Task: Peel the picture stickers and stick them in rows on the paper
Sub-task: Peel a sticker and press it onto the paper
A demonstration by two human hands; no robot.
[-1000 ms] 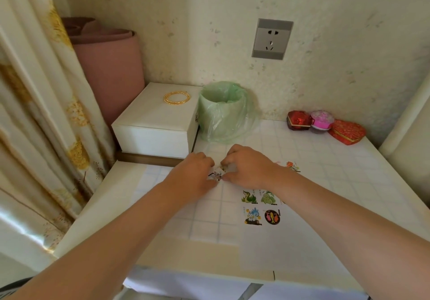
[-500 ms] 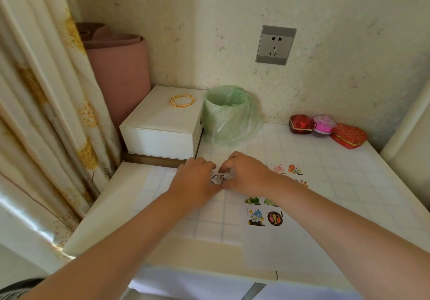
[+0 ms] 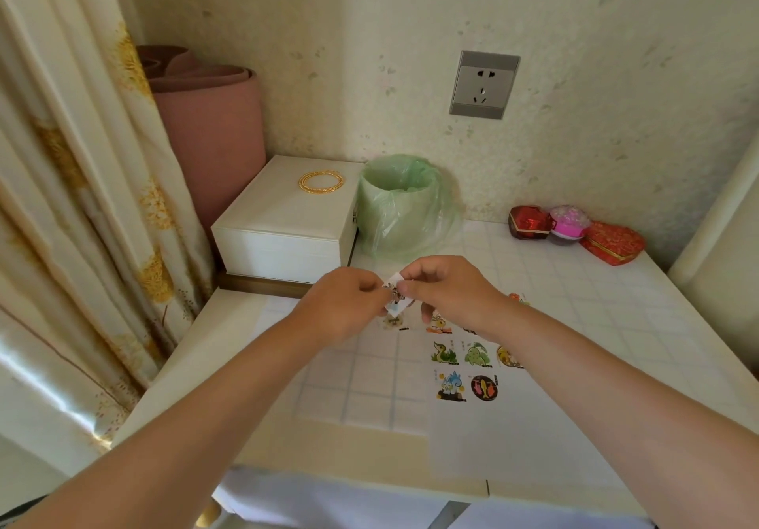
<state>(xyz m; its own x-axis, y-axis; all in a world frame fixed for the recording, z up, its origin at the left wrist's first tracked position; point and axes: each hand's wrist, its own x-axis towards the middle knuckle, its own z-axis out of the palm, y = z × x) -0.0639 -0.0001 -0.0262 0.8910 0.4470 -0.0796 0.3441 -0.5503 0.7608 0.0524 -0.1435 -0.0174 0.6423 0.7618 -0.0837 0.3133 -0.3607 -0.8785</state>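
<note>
1. Head view, the step in hand. Both hands are raised just above the white grid-patterned counter (image 3: 616, 306) and meet over one small white-backed picture sticker (image 3: 395, 296). The left hand (image 3: 349, 304) pinches its left edge. The right hand (image 3: 447, 290) pinches its upper right corner. The fingers of both hands curl tightly on it, which looks like the picture being peeled from its backing.

2. Doing it well, as I judge it: one hand should hold the backing firm while a fingernail lifts a corner of the printed film. The film should then come off slowly at a shallow angle, so it neither tears nor folds onto itself. Whether a corner is already lifted is too small to tell.

3. Where the sticker lies: between the two sets of fingertips and touching both, in the air above the far part of the white sheet of paper (image 3: 513, 426).

4. The paper already carries rows of stickers, among them a green snake sticker (image 3: 443, 352) and a dark round fish sticker (image 3: 484, 387). The right forearm hides part of them. The near row looks shorter, so the gap beside the fish seems the likely next place.
</note>
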